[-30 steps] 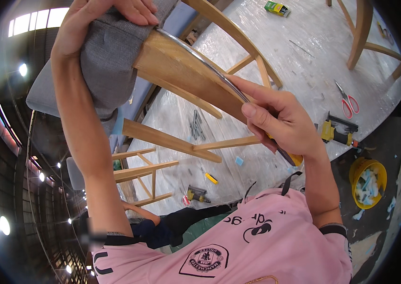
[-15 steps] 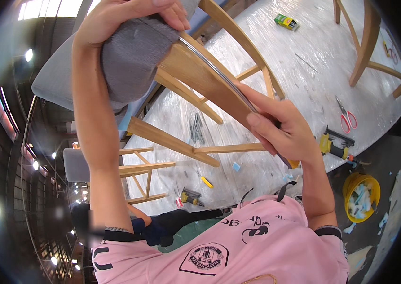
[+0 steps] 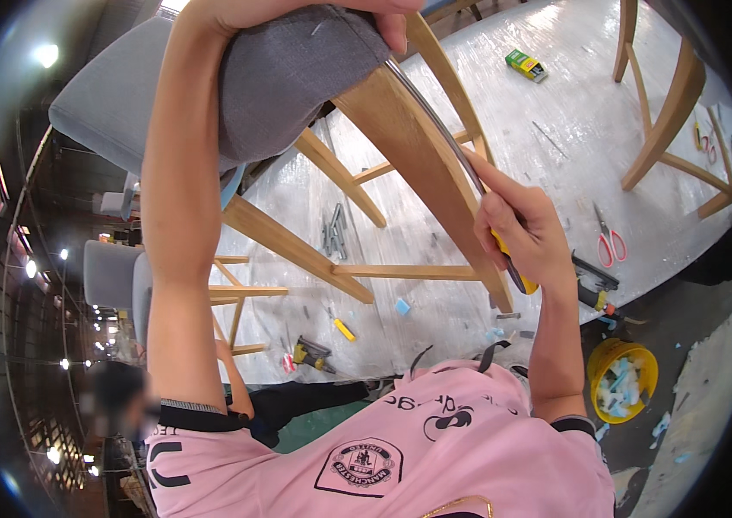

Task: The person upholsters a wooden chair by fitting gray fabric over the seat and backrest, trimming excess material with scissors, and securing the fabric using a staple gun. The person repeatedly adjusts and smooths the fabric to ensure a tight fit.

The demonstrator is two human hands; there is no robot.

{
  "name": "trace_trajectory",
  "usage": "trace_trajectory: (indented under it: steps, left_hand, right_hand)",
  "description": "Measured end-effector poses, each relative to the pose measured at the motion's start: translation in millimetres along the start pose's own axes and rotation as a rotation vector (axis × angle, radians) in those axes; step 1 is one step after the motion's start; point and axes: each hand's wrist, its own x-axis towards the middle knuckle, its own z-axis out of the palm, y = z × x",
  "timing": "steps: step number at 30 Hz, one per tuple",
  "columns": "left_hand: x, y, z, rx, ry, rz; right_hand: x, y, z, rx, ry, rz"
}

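A grey upholstered chair with wooden legs lies tipped on the worktable. My left hand is wrapped over its fabric corner at the top edge, partly cut off by the frame. My right hand is closed around the yellow and black handle of a screwdriver. The long metal shaft runs along a wooden leg, and its tip meets the fabric edge just below my left fingers. Whether the tip is tucked under the cloth, I cannot tell.
Plastic film covers the table. On it are red-handled scissors, a staple gun, another staple gun, a yellow cutter, staple strips and a small box. Another chair and a yellow scrap bucket stand right. A person works at left.
The chair corner and my left hand have shifted right in view. My right hand, still on the screwdriver, now shows more of the yellow handle, and the shaft stands steeper.
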Motion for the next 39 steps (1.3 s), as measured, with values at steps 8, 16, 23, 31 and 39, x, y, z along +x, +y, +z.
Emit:
trace_trajectory:
  steps: [8, 16, 23, 31, 39]
  left_hand:
    - [-14, 41, 9, 0.077, 0.007, -0.191]
    - [-3, 39, 13, 0.262, 0.073, -0.172]
    - [-26, 16, 13, 0.123, 0.086, -0.118]
    - [-19, 29, 12, 0.178, 0.130, -0.169]
    - [-16, -4, 2, 0.111, 0.307, 0.216]
  right_hand:
    - [-27, 4, 14, -0.374, 0.165, -0.080]
    - [-4, -2, 41, -0.694, 0.436, -0.292]
    - [-4, -6, 52, -0.674, 0.398, -0.208]
    - [-9, -5, 47, -0.718, 0.392, -0.182]
    - [-12, -11, 41, -0.728, 0.403, -0.048]
